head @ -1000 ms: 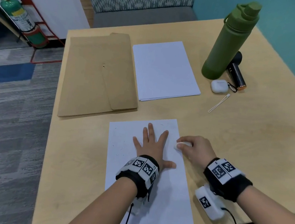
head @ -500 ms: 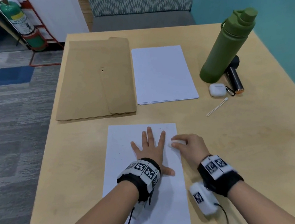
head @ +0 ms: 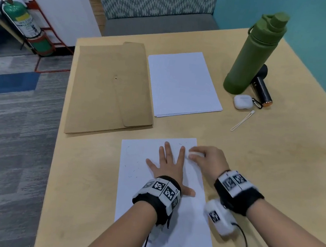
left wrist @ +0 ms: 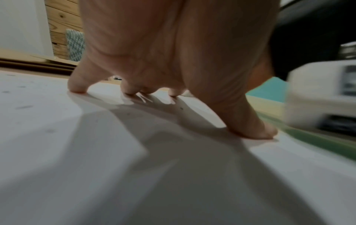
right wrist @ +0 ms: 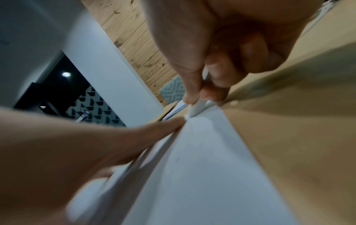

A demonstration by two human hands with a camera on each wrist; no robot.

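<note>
At the near edge of a wooden worktop (head: 277,158), a person's left hand (head: 168,165) lay flat on a white sheet (head: 166,222), fingers (left wrist: 77,85) spread and straight, tips pressing the paper. The right hand (head: 208,159) pinched a small white eraser (head: 195,154) between thumb and curled fingers, its tip touching the sheet close to the far right edge, just beside the left index finger. Faint pencil flecks (head: 133,170) showed on the sheet's left part. The likely risk: a hard stroke so near the edge could buckle or tear the paper, since the pinning hand held only the middle; a stroke running off the edge could fold the corner under
</note>
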